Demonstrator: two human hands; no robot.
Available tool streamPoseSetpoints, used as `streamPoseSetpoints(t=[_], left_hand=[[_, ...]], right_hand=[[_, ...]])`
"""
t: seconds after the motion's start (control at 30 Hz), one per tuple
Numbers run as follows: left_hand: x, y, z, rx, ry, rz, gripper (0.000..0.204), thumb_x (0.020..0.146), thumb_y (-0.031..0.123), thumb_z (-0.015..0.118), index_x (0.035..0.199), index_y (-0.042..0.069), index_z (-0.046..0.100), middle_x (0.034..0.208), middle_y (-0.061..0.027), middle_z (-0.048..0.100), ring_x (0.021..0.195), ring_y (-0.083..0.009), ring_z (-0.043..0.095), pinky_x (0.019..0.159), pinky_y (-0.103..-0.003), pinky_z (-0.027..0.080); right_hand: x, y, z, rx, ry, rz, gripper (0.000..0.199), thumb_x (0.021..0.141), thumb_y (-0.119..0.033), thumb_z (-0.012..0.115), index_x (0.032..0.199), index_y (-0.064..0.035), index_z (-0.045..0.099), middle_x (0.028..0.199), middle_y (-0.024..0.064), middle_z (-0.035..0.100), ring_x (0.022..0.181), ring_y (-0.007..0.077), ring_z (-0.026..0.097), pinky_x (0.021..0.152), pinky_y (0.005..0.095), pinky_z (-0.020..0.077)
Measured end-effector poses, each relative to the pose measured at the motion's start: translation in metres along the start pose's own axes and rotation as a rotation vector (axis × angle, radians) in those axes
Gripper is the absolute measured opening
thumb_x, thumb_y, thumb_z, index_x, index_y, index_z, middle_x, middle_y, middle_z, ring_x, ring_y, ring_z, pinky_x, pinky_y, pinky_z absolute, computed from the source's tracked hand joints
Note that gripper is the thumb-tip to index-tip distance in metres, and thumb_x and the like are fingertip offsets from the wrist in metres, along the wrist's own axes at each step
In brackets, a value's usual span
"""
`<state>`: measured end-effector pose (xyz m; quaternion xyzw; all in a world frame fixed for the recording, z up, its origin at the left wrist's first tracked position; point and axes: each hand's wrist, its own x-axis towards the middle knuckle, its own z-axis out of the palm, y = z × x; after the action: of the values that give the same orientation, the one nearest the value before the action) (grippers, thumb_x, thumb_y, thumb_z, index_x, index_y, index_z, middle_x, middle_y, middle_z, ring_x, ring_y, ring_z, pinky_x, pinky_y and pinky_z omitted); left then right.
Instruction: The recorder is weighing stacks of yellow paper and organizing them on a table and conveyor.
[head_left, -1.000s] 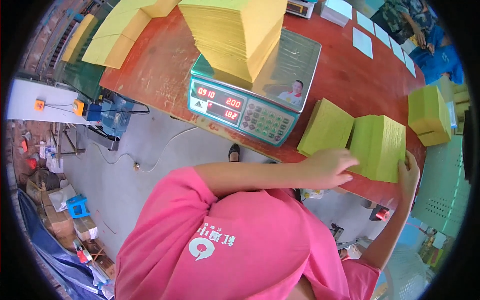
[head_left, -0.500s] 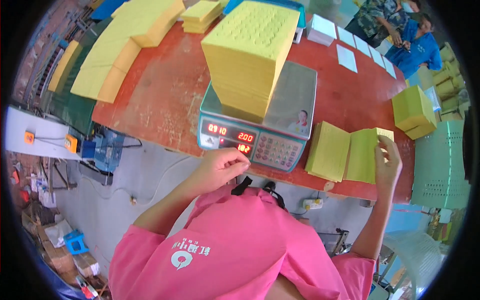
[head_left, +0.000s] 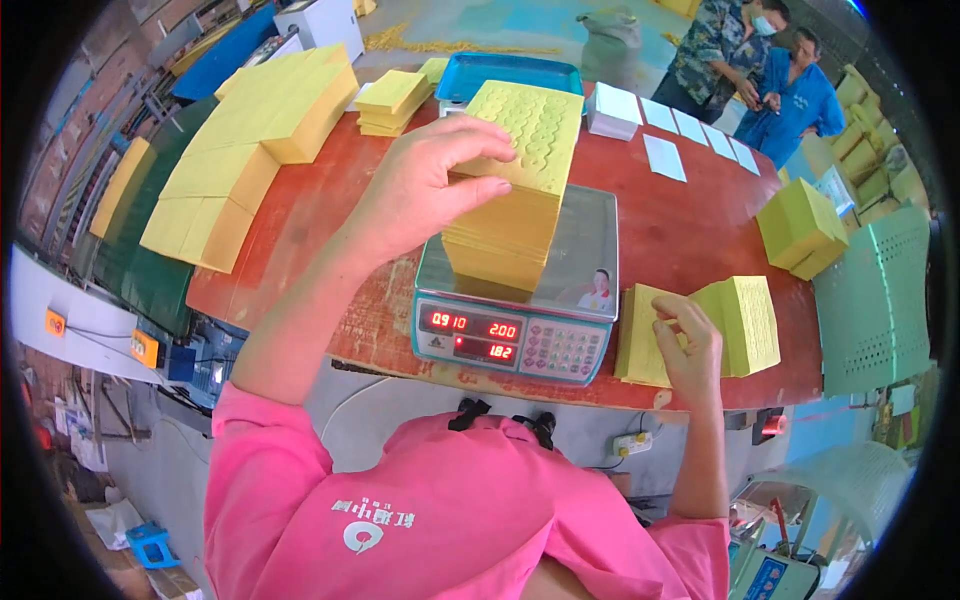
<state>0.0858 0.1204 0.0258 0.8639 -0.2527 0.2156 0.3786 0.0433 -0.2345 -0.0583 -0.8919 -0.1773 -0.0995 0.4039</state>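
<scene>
A tall block of yellow paper sheets (head_left: 515, 225), its top stamped with rows of curved marks, stands on the metal pan of a digital scale (head_left: 585, 265) with lit red digits. My left hand (head_left: 425, 180) is at the block's upper left corner, thumb and fingers apart; whether it touches the paper is unclear. Two lower yellow paper stacks sit right of the scale. Over the nearer stack (head_left: 637, 340) hovers my right hand (head_left: 690, 345), fingers loosely bent and apart, with nothing visible in them. The other stack (head_left: 752, 320) lies just beyond it.
Large yellow paper blocks (head_left: 215, 170) line the left of the red table (head_left: 330, 235). A blue tray (head_left: 510, 72), white paper stack (head_left: 613, 108) and loose white sheets (head_left: 665, 158) are at the back. Another yellow block (head_left: 800, 230) stands right. Two people (head_left: 790, 105) are beyond the table.
My left hand has risen from the scale's front edge to the top of the tall block. My right hand has shifted left off the farther stack. The whole view has tilted up.
</scene>
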Motion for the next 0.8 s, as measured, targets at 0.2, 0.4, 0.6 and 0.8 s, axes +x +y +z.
streamPoseSetpoints(t=[0.2,0.4,0.6,0.8], left_hand=[[0.006,-0.011,-0.002,-0.061,-0.046,-0.043,0.02,0.082,0.003,0.071,0.101,0.001,0.068,0.113,-0.0066,0.067,0.107,-0.0183,0.062,0.093,-0.03,0.047],[0.009,-0.008,-0.001,-0.037,-0.053,-0.022,0.016,0.083,0.003,0.07,0.098,0.001,0.067,0.111,-0.0069,0.067,0.104,-0.0189,0.063,0.09,-0.031,0.049],[0.007,-0.003,-0.002,0.095,-0.047,0.043,0.014,0.084,0.003,0.07,0.097,0.0,0.067,0.108,-0.0087,0.068,0.099,-0.0213,0.065,0.083,-0.03,0.051],[0.007,-0.004,-0.001,0.151,-0.024,0.123,0.012,0.085,0.003,0.068,0.097,0.0,0.067,0.105,-0.0094,0.068,0.096,-0.0229,0.065,0.082,-0.031,0.052]], right_hand=[[-0.013,0.008,-0.003,-0.003,-0.033,0.066,0.024,0.082,0.002,0.063,0.106,0.002,0.065,0.102,0.014,0.067,0.09,0.0229,0.065,0.076,0.0324,0.0515],[-0.014,0.017,-0.002,0.03,-0.05,0.056,0.023,0.084,0.001,0.063,0.106,0.0017,0.065,0.1,0.014,0.067,0.088,0.0221,0.064,0.075,0.0322,0.0519],[-0.007,0.012,0.0,0.055,-0.072,0.033,0.022,0.084,0.001,0.062,0.106,0.0017,0.066,0.098,0.0141,0.066,0.087,0.022,0.064,0.074,0.0315,0.0523],[-0.008,0.015,0.0,0.077,-0.08,0.027,0.023,0.084,0.002,0.062,0.106,0.0021,0.066,0.098,0.0139,0.066,0.087,0.0219,0.064,0.074,0.0315,0.0524]])
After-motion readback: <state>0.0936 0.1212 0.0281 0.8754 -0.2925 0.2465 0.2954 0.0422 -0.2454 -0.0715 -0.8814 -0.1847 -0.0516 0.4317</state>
